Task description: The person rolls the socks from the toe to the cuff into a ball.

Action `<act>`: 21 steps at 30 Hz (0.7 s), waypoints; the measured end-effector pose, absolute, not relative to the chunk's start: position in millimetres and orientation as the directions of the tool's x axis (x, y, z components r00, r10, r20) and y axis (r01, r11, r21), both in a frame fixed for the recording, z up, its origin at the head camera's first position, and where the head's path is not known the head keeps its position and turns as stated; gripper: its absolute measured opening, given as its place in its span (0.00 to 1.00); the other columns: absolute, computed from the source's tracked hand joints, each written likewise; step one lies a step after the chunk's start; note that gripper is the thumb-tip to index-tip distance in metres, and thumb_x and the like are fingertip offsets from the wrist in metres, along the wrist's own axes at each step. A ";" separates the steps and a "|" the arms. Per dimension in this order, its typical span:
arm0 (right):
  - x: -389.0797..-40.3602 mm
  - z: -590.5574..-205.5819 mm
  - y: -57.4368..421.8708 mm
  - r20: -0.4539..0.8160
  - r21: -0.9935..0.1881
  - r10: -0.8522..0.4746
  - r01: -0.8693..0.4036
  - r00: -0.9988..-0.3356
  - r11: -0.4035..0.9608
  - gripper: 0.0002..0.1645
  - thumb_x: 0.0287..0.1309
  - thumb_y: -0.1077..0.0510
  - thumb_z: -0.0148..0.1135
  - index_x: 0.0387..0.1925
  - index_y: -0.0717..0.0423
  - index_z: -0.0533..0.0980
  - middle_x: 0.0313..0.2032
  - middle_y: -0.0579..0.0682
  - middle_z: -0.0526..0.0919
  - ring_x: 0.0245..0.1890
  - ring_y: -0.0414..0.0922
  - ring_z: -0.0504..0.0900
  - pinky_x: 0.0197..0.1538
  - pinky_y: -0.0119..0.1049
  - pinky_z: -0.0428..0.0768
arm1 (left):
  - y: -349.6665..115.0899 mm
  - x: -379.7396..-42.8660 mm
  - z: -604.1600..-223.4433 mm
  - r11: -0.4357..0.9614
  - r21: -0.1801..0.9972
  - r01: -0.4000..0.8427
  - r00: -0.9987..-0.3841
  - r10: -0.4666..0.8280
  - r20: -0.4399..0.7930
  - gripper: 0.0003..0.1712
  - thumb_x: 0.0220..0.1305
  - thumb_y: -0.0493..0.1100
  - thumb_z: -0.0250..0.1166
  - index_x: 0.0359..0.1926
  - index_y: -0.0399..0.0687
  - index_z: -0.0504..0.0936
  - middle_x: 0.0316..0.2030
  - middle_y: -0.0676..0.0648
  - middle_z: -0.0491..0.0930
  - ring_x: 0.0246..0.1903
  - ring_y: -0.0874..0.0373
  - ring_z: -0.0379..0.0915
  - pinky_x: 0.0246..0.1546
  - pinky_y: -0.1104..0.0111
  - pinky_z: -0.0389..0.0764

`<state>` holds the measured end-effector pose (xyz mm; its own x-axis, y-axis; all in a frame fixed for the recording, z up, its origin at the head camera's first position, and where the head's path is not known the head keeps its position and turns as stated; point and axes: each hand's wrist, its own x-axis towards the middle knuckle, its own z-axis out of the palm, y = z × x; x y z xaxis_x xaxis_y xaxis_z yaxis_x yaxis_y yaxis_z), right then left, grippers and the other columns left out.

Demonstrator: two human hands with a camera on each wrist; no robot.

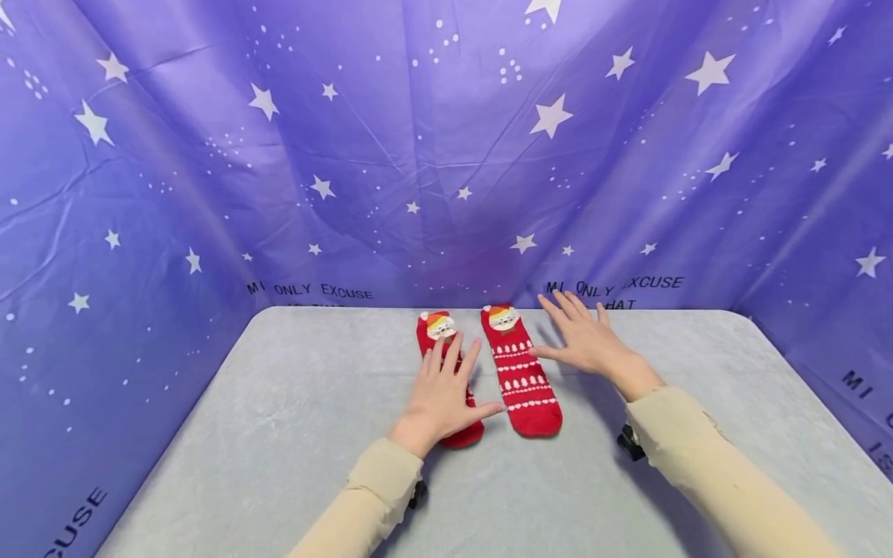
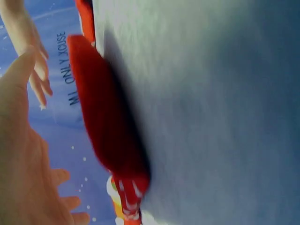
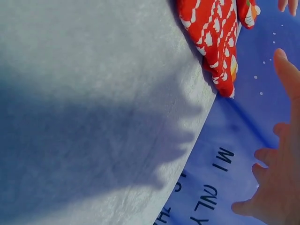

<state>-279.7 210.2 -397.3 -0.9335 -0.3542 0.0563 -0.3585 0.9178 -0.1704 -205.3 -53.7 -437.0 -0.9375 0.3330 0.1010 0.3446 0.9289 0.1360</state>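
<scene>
- Pale sleeves.
- Left hand, fingers wide, above left sock; only left wrist view shows the gap between.
- Right hand, fingers wide, beside right sock.

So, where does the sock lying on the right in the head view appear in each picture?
Head: the right sock lies just right of centre, below mid-height.
Left wrist: the right sock is a red strip at the top edge, left of centre, above the left sock.
Right wrist: the right sock sits at the top edge, right of centre.
Shared landmark: black lettering on the curtain.
</scene>
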 end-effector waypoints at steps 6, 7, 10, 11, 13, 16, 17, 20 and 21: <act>-293.8 -401.9 201.2 0.043 -0.183 -0.387 -0.388 -0.921 0.903 0.59 0.58 0.30 0.62 0.79 0.52 0.48 0.77 0.64 0.48 0.77 0.65 0.47 0.71 0.75 0.47 | -40.0 -201.6 -437.6 0.921 0.182 0.345 -0.939 0.336 0.080 0.62 0.54 0.81 0.55 0.80 0.58 0.45 0.79 0.44 0.48 0.78 0.43 0.46 0.75 0.50 0.60; -296.4 -402.9 199.9 0.037 -0.191 -0.390 -0.390 -0.920 0.901 0.59 0.58 0.30 0.61 0.79 0.52 0.47 0.78 0.63 0.48 0.77 0.65 0.47 0.71 0.74 0.48 | -37.8 -200.9 -437.3 0.919 0.195 0.342 -0.940 0.334 0.073 0.62 0.54 0.81 0.56 0.80 0.58 0.45 0.79 0.43 0.48 0.78 0.43 0.46 0.75 0.51 0.60; -304.0 -404.6 196.9 0.036 -0.213 -0.412 -0.409 -0.911 0.887 0.58 0.59 0.32 0.61 0.78 0.53 0.48 0.77 0.64 0.48 0.77 0.66 0.48 0.71 0.72 0.51 | -31.2 -199.3 -436.7 0.912 0.240 0.334 -0.942 0.329 0.060 0.62 0.54 0.80 0.57 0.80 0.56 0.46 0.78 0.43 0.50 0.77 0.45 0.49 0.74 0.52 0.62; -306.7 -405.0 196.0 0.035 -0.231 -0.417 -0.414 -0.908 0.881 0.57 0.60 0.32 0.61 0.78 0.54 0.48 0.77 0.65 0.48 0.76 0.66 0.49 0.71 0.72 0.52 | -29.1 -199.0 -436.8 0.907 0.262 0.329 -0.944 0.326 0.055 0.63 0.54 0.79 0.59 0.79 0.55 0.46 0.78 0.43 0.51 0.77 0.45 0.50 0.74 0.52 0.62; -311.9 -406.0 194.0 0.028 -0.280 -0.422 -0.413 -0.906 0.867 0.57 0.61 0.34 0.62 0.78 0.55 0.48 0.77 0.65 0.48 0.76 0.67 0.49 0.72 0.70 0.53 | -24.9 -197.9 -437.1 0.895 0.325 0.305 -0.950 0.309 0.041 0.63 0.53 0.78 0.62 0.79 0.55 0.47 0.78 0.43 0.53 0.76 0.46 0.52 0.72 0.52 0.65; -318.7 -407.1 190.3 0.015 -0.358 -0.427 -0.403 -0.904 0.842 0.56 0.61 0.36 0.63 0.78 0.57 0.48 0.77 0.66 0.48 0.76 0.67 0.50 0.72 0.68 0.54 | -19.6 -196.3 -437.2 0.848 0.462 0.261 -0.959 0.283 0.023 0.63 0.51 0.73 0.68 0.79 0.52 0.50 0.76 0.44 0.57 0.75 0.48 0.55 0.70 0.51 0.68; -320.7 -407.7 188.8 0.007 -0.391 -0.424 -0.393 -0.906 0.832 0.56 0.61 0.37 0.63 0.78 0.57 0.48 0.77 0.66 0.48 0.76 0.67 0.50 0.72 0.68 0.54 | -18.0 -195.9 -437.0 0.822 0.515 0.243 -0.961 0.274 0.014 0.63 0.51 0.72 0.69 0.78 0.50 0.50 0.76 0.44 0.57 0.75 0.48 0.56 0.70 0.51 0.68; -325.5 -409.6 184.9 -0.018 -0.461 -0.419 -0.364 -0.908 0.809 0.56 0.62 0.38 0.63 0.78 0.59 0.48 0.77 0.66 0.49 0.76 0.66 0.50 0.73 0.66 0.54 | -14.7 -194.3 -436.6 0.731 0.656 0.187 -0.968 0.253 -0.006 0.62 0.51 0.67 0.72 0.78 0.46 0.52 0.75 0.43 0.60 0.74 0.48 0.58 0.70 0.50 0.67; -327.2 -410.6 183.6 -0.027 -0.490 -0.418 -0.353 -0.908 0.797 0.55 0.62 0.39 0.63 0.77 0.61 0.48 0.77 0.67 0.49 0.76 0.66 0.51 0.74 0.65 0.54 | -13.8 -193.7 -436.3 0.698 0.696 0.168 -0.969 0.247 -0.015 0.62 0.52 0.65 0.73 0.77 0.45 0.52 0.75 0.43 0.60 0.74 0.47 0.58 0.70 0.50 0.67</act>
<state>-327.2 183.6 -410.6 -0.9079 -0.4184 -0.0272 -0.3526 0.7970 -0.4903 -193.7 -13.8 -436.3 -0.9688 0.2474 -0.0147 0.1676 0.6978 0.6964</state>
